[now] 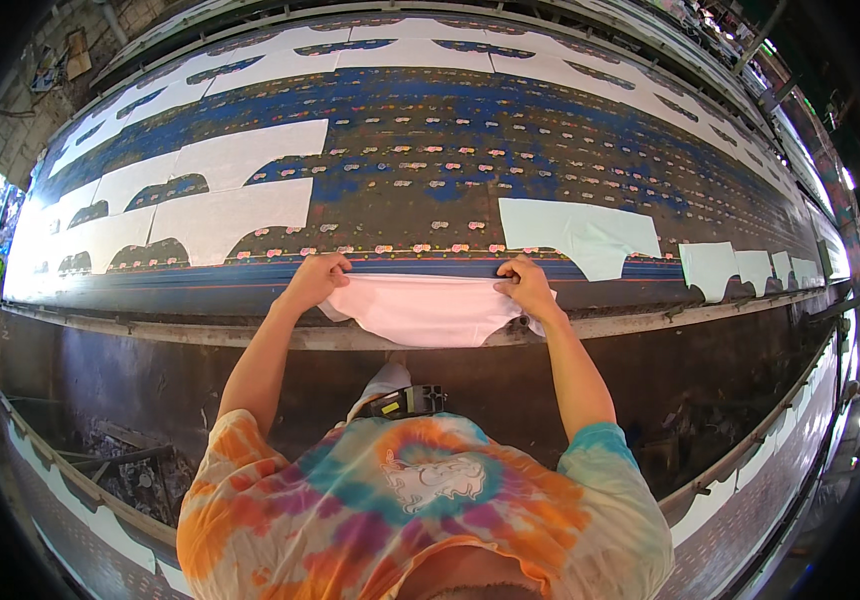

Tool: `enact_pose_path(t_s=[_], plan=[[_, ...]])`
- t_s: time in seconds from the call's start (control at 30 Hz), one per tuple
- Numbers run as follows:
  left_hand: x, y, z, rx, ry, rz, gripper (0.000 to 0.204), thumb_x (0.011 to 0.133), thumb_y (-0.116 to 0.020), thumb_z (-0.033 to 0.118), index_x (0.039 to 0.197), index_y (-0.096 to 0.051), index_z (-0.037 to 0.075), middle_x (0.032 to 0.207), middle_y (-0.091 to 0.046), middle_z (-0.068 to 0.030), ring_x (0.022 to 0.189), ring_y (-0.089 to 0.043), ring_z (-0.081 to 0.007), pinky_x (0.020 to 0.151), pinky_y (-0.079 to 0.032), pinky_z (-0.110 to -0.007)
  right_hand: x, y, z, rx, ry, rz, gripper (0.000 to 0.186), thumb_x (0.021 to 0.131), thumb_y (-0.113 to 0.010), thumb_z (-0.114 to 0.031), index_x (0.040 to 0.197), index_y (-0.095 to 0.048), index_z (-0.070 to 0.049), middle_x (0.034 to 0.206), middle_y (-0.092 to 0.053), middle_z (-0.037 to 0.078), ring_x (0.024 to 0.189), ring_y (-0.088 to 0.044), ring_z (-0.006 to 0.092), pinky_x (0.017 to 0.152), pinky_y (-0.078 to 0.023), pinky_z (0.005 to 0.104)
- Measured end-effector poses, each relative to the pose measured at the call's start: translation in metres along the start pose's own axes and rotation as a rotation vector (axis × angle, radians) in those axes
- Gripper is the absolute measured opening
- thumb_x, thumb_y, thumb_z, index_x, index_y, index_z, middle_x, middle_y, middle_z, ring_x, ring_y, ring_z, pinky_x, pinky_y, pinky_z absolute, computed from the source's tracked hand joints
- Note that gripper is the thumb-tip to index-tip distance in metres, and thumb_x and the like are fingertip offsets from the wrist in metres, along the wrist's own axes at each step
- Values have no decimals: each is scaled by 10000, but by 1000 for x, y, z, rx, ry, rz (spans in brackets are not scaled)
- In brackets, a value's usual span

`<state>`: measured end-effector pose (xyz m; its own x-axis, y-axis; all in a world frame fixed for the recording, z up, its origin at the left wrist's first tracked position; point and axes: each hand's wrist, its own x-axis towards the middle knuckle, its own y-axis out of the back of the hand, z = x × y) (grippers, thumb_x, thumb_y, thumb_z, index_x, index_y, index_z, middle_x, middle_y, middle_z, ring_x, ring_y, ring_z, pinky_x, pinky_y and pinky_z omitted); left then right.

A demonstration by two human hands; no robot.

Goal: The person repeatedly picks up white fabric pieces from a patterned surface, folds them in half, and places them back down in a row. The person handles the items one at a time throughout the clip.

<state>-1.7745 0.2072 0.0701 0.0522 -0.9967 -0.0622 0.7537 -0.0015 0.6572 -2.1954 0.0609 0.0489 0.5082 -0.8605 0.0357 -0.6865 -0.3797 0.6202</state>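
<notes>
A pale pink cut piece of fabric stretches between my two hands at the near edge of the long table. My left hand is closed on its upper left corner, and my right hand pinches its upper right corner. The top edge runs nearly straight, while the lower part sags over the table's near rail. Just beyond my right hand lies a pale mint fabric piece, somewhat wrinkled. Past my left hand, white fabric pieces lie flat in rows.
The dark table carries rows of small coloured printed marks and blue stains. More pale fabric pieces lie along its near edge at the right, and white ones line the far side. A metal rail edges it. Another table stands behind me.
</notes>
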Motion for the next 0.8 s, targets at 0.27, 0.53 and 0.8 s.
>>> enact_pose_path(t_s=[0.27,0.53,0.8], plan=[[-10,-10,-3,365,-304,239,132,772,-635,-12,897,-630,32,877,-675,-80,890,-634,-315,820,-479,-438,0,-3,4,11,61,9,167,720,-810,-2,851,-709,-22,877,-565,43,767,-562,179,712,-476,311],[-28,-21,2,516,-527,84,193,712,-667,25,887,-603,72,1001,-656,-68,1091,-577,-281,981,-385,-497,-7,15,6,160,-60,-117,112,763,-750,19,773,-640,4,843,-590,21,767,-544,119,712,-460,287],[-36,-10,60,584,12,-490,308,795,-619,102,1094,-612,28,1355,-531,-194,1300,-488,-394,1124,-183,-720,-39,62,-25,69,-72,-170,168,806,-775,-153,838,-672,-25,731,-602,27,743,-541,139,699,-449,297]])
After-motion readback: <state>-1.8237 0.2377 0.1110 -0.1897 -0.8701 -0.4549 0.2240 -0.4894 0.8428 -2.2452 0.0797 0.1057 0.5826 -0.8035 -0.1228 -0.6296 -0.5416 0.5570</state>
